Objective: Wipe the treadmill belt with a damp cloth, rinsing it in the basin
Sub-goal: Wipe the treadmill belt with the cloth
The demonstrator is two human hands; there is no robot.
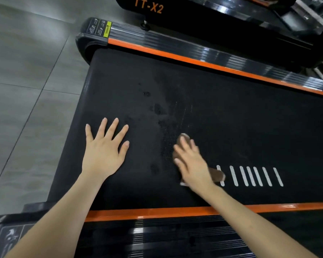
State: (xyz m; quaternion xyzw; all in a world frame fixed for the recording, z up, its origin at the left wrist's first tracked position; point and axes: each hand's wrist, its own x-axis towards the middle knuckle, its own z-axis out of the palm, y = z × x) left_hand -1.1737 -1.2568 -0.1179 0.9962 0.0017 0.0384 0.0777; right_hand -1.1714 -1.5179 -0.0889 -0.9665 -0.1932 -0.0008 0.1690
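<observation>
The black treadmill belt (222, 112) fills the middle of the head view, with dark wet patches and faint streaks near its centre. My left hand (104, 149) lies flat on the belt with fingers spread. My right hand (191, 161) is blurred and presses a brown cloth (215, 175) onto the belt with straight fingers. The cloth is mostly hidden under the hand; parts of it show beyond the fingertips and beside the wrist. No basin is in view.
Orange-trimmed side rails run along the far edge (203, 62) and the near edge (157, 214) of the belt. White stripes (250, 175) mark the belt right of the cloth. A second treadmill (194, 17) stands behind. Grey floor tiles (26, 81) lie to the left.
</observation>
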